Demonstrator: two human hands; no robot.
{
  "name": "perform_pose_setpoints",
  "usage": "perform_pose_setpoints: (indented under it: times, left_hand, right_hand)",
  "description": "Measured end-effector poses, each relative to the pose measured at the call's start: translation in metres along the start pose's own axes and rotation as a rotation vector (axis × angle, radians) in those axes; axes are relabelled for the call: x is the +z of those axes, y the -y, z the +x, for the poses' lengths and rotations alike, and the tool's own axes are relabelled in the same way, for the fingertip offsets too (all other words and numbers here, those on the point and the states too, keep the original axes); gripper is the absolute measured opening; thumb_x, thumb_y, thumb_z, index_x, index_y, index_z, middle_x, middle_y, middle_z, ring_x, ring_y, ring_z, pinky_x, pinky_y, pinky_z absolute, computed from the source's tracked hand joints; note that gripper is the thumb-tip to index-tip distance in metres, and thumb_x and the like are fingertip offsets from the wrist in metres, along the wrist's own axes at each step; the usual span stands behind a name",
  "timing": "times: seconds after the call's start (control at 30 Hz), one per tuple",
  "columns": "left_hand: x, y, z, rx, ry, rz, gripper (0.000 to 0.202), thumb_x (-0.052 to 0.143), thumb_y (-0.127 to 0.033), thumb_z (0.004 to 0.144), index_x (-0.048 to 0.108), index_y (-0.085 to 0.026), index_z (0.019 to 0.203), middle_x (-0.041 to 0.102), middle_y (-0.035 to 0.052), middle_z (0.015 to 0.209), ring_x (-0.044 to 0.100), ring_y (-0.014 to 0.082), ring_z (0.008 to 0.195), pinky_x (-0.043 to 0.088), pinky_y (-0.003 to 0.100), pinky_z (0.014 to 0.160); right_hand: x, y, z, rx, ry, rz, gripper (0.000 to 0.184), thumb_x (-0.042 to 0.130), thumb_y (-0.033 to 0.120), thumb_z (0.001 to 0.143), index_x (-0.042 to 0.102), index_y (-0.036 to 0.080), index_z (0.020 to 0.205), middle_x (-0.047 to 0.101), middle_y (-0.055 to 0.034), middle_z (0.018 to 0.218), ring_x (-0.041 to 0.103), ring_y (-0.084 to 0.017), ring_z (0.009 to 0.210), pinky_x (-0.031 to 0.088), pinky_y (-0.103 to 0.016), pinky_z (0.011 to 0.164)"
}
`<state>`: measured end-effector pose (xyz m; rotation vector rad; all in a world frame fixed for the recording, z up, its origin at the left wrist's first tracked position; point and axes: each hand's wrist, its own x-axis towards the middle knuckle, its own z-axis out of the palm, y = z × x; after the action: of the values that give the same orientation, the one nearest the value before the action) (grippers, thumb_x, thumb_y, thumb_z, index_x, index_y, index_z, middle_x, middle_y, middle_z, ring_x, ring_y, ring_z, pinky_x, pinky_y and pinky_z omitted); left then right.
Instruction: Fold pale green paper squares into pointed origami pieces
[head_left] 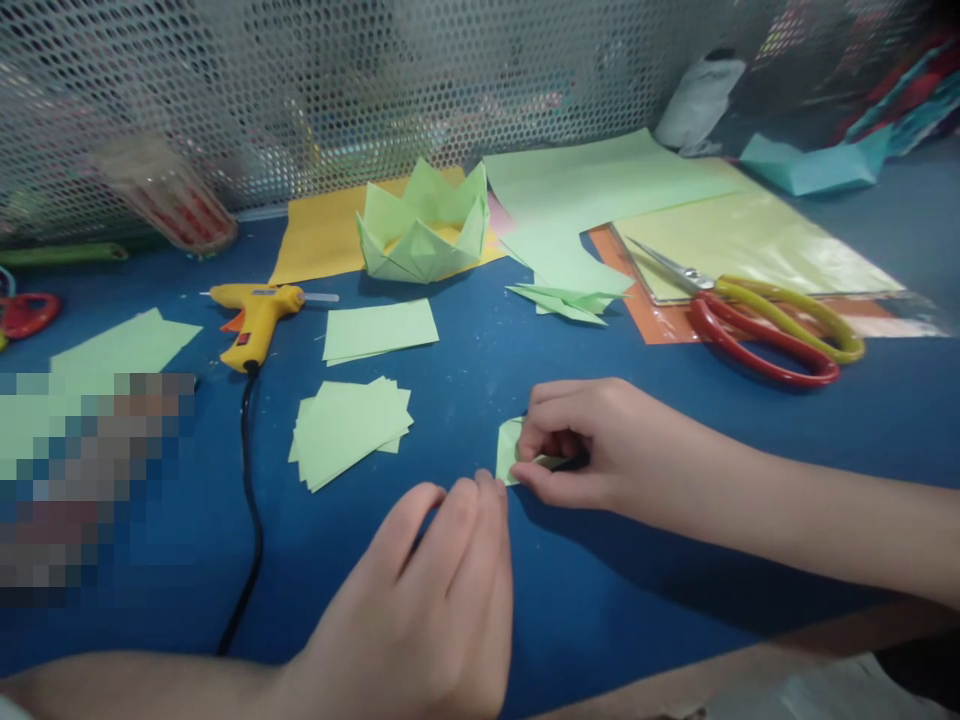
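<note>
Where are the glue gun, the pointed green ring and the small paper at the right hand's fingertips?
Glue gun (262, 312), head view: on its body.
Pointed green ring (421, 252), head view: on its front wall.
Small paper (507, 452), head view: its uncovered left part.

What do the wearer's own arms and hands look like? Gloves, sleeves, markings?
Left hand and right hand are ungloved; no rings, watches or markings show. Left forearm and right forearm look bare; no sleeve can be made out for certain.

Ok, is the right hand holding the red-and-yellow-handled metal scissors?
No, the scissors lie beyond the right hand, which touches pale green paper.
</note>
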<state>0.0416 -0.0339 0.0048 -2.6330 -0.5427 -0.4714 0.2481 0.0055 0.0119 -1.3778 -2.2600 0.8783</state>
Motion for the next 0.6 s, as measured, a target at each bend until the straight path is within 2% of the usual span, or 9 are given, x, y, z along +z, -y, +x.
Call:
perform_pose_setpoints:
  times: [0.37,0.53,0.6]
  left_hand:
    - [0.0041,0.0019,-0.0018,-0.041,0.02,-0.076,0.033,0.039,0.0,0.087,0.068,-0.003,0.104,0.072,0.0116,0.102,0.06,0.0246,0.097,0.04,0.038,0.086]
    - [0.0003,0.0021,-0.0002,-0.045,0.077,-0.086,0.035,0.037,0.001,0.087,0.068,-0.004,0.104,0.072,0.0115,0.104,0.058,0.025,0.098,0.039,0.038,0.087]
    - [0.0005,0.0021,0.0004,-0.039,0.066,-0.085,0.037,0.036,0.0,0.087,0.068,-0.004,0.104,0.071,0.0117,0.104,0.058,0.0247,0.099,0.038,0.037,0.088]
  right_hand:
    - [-0.0026,0.0008,-0.0003,-0.037,-0.003,-0.055,0.017,0.061,0.017,0.077,0.056,0.016,0.061,0.048,0.0034,0.062,0.041,-0.006,0.052,0.033,-0.019,0.048]
    - [-0.0035,-0.0001,-0.0017,-0.007,-0.009,-0.007,0.009,0.062,0.015,0.077,0.059,0.017,0.069,0.053,0.0033,0.062,0.045,-0.006,0.051,0.035,-0.017,0.046]
    - [-0.003,-0.001,-0.0021,0.006,-0.012,0.007,0.007,0.063,0.014,0.078,0.059,0.018,0.073,0.053,0.004,0.062,0.045,-0.006,0.051,0.036,-0.017,0.047]
